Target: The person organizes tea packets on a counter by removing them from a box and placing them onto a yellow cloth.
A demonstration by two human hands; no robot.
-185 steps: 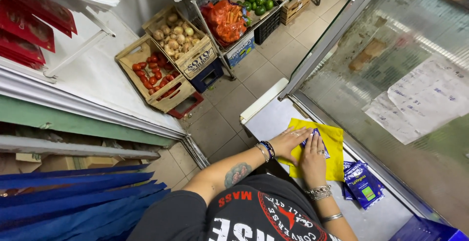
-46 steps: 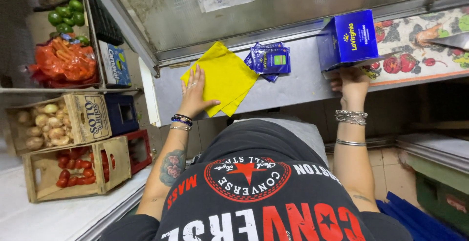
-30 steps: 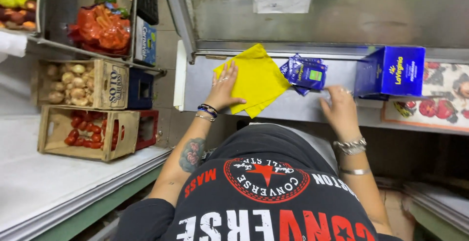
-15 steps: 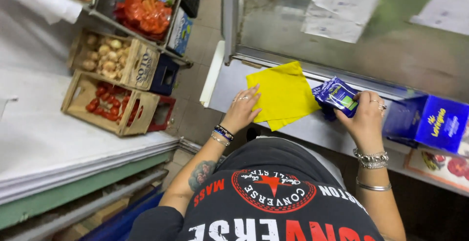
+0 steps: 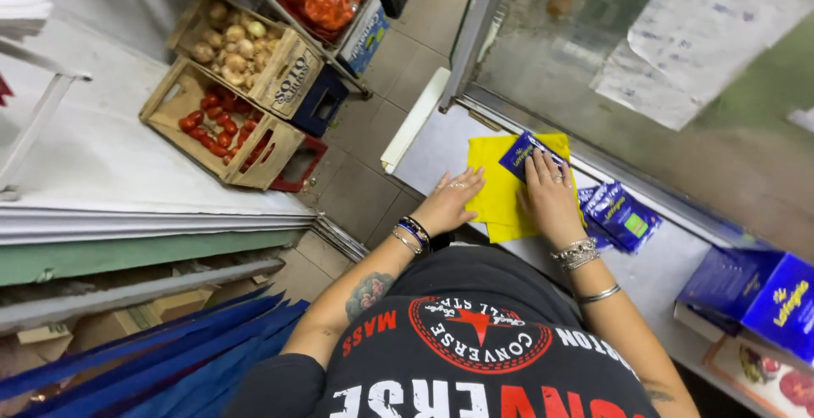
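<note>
One small blue packet (image 5: 527,152) lies on the yellow sheet (image 5: 500,193) on the grey counter (image 5: 441,142), half hidden under the right hand (image 5: 551,197), whose fingers lie flat on it. The left hand (image 5: 449,202) rests open on the sheet's edge. Two more blue packets (image 5: 619,214) lie just beside, and a blue box (image 5: 767,295) is cut off at the frame's right edge.

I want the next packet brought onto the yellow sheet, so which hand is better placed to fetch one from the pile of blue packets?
Probably the right hand: the blue packets lie just beside it, while the left hand rests flat at the far edge of the yellow sheet.
</note>
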